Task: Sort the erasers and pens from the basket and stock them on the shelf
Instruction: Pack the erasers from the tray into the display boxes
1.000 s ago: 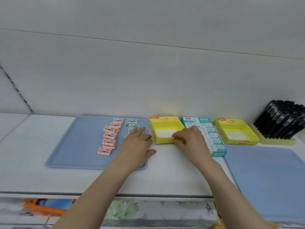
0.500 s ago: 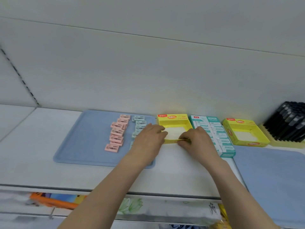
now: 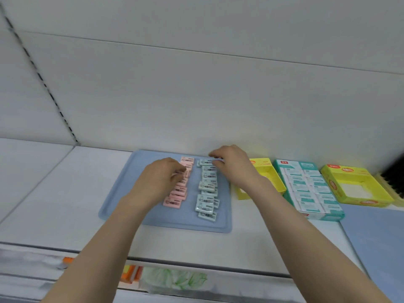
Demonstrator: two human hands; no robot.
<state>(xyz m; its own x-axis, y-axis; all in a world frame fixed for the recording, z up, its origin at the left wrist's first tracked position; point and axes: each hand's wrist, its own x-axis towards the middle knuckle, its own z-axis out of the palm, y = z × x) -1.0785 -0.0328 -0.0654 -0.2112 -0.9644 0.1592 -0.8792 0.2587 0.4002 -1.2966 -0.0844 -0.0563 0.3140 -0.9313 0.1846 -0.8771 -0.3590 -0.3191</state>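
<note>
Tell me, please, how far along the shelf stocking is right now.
Done: pink erasers and green erasers lie in two rows on the blue tray, and the teal box is packed. In hand: the left hand grips at the pink row, the right hand pinches the farthest green eraser. Left: both yellow boxes look empty; the basket is out of view, so the remainder is unclear.

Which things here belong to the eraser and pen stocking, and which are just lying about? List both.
Job: pink erasers, green erasers, blue tray, teal box of erasers, yellow boxes, black pens, shelf.
Lying about: orange pack, leaf-print packet, both below the shelf.
</note>
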